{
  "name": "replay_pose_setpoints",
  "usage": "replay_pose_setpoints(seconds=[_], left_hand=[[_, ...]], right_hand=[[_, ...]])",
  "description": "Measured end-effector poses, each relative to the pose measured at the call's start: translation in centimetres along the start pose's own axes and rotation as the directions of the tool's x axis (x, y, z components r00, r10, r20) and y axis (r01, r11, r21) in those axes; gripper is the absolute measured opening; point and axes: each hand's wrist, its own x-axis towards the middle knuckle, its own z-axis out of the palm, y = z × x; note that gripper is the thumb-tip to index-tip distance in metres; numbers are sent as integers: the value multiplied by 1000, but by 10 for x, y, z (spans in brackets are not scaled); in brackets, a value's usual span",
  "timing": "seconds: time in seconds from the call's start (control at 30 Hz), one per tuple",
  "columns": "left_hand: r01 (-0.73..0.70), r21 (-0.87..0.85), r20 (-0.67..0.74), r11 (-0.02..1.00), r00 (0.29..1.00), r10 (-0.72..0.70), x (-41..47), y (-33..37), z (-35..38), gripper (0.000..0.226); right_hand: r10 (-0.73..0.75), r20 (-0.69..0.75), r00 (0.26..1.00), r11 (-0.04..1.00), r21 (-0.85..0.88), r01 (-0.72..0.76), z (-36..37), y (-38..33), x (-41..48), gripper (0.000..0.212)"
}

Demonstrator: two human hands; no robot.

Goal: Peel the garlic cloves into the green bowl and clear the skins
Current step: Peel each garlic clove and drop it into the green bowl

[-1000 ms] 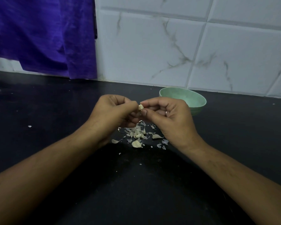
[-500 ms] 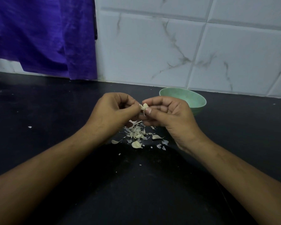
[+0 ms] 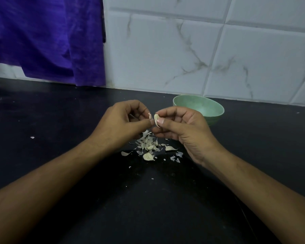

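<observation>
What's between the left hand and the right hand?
In the head view, a garlic clove lies there, pinched by the right hand. The left hand pinches a flap of skin right beside it.

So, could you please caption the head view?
The left hand and right hand peel a garlic clove over skins near green bowl.

A flat, matte black bench [image 3: 60, 120] ran across the view under dim, even light. Behind it stood a wall of large white tiles veined with grey marbling [image 3: 183, 55]. A purple cloth [image 3: 48, 37] hung over the wall's left part.
</observation>
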Motion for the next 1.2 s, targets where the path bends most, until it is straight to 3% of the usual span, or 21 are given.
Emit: replay_pose_setpoints(seconds=[0.3,0.43,0.63,0.77,0.93,1.2], left_hand=[[-76,60,15,995,997,76,0,-2,-2,11],[-55,26,-5,998,998,55,1,-3,-3,17],[-35,87,-7,996,999,35,1,-4,-3,29],[-34,201,-27,979,999,40,0,0,-3,20],[-26,185,-21,982,999,30,-2,5,-4,12],[-154,282,1,947,987,160,-5,6,0,8]], right_hand=[[34,15,999,997,-69,-33,-2,-1,-1,13],[6,40,999,994,-109,-1,-1,-3,-1,22],[-5,-47,999,993,-119,-1,-3,-5,-1,16],[7,-74,997,990,-137,-17,-4,-6,-1,19],[10,-68,998,986,-163,-21,-3,-5,-1,17],[-9,-69,998,986,-168,-3,-2,-5,0,14]])
